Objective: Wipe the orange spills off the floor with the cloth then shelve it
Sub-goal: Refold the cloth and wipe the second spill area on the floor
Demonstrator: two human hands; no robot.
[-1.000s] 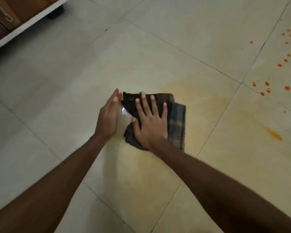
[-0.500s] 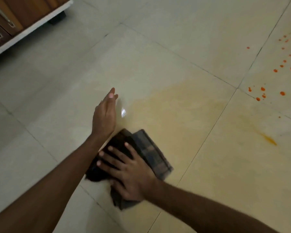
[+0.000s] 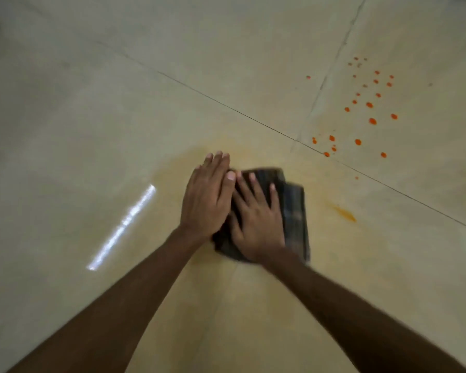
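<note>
Cloth (image 3: 293, 211): folded, dark plaid, lay on floor (image 3: 92, 117) under my right hand (image 3: 256, 219).
Right fingers: spread flat on cloth.
Left hand (image 3: 206, 197): fingers together, flat beside it.
Orange spills (image 3: 366, 109): well right.

Dark plaid cloth (image 3: 293, 211) folded flat on floor, orange spills (image 3: 369, 105) beyond it

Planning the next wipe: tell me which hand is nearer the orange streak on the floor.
Right. The right hand lies flat on the dark plaid cloth, with the orange streak just beyond the cloth's right edge. The left hand sits further left, at the cloth's other side.
</note>
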